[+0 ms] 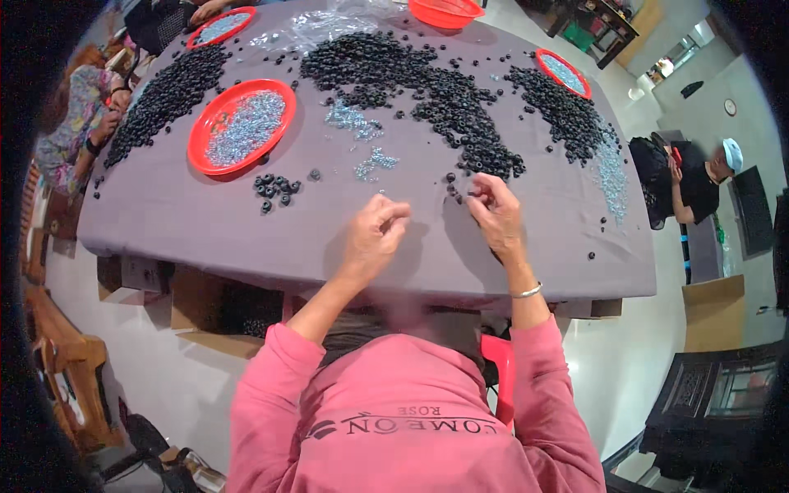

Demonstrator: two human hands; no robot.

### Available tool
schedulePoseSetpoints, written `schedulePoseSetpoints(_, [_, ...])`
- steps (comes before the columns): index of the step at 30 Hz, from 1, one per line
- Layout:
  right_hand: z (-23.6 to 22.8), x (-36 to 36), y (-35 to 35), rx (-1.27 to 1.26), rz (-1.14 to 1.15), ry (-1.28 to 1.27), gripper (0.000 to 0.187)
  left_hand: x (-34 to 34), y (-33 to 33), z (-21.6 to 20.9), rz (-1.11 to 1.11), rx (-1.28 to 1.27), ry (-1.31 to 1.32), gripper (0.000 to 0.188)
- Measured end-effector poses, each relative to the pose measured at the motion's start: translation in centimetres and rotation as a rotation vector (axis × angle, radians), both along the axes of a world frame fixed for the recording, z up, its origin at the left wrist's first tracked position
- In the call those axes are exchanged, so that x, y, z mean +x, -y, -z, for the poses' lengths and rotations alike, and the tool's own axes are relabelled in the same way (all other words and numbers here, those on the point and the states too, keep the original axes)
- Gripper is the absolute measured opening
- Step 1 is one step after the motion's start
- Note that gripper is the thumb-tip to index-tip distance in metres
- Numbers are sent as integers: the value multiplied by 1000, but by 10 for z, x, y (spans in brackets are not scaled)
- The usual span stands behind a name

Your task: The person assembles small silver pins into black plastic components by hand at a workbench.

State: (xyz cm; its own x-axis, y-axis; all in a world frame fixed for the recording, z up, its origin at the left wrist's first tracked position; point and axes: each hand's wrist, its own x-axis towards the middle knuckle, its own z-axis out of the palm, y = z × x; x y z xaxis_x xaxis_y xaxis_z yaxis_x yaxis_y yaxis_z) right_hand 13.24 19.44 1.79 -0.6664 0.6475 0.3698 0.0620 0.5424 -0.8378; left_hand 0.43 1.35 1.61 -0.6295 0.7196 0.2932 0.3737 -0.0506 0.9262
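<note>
My left hand [375,234] is raised over the near part of the table, its fingers pinched together; whatever they hold is too small to make out. To its right, my right hand [498,215] has thumb and forefinger closed on what looks like a small black round part [472,195]. Beside those fingertips lie a few loose black parts [451,178], at the near end of a long pile of black ring-like parts [460,111]. Small silvery-blue pieces [376,164] are scattered beyond my left hand. A separate cluster of black parts [276,191] sits farther left.
A red tray [197,148] of silvery pieces stands at left on the grey tablecloth [205,226]. More red trays [585,89] and black piles [559,107] lie around the table. One person [82,123] works at the left edge; another [699,181] is at far right.
</note>
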Motion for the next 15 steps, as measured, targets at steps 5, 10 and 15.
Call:
schedulePoseSetpoints(5, [-17,4,25,-232,-133,-106,12,-6,5,10,37,165,208,9])
schedulePoseSetpoints(10, [-29,-16,65,-5,-269,-133,15,-2,13,0,352,239,989,18])
schedulePoseSetpoints(15, [-28,-31,86,-28,-304,-105,18,-9,19,12,469,379,1091,23])
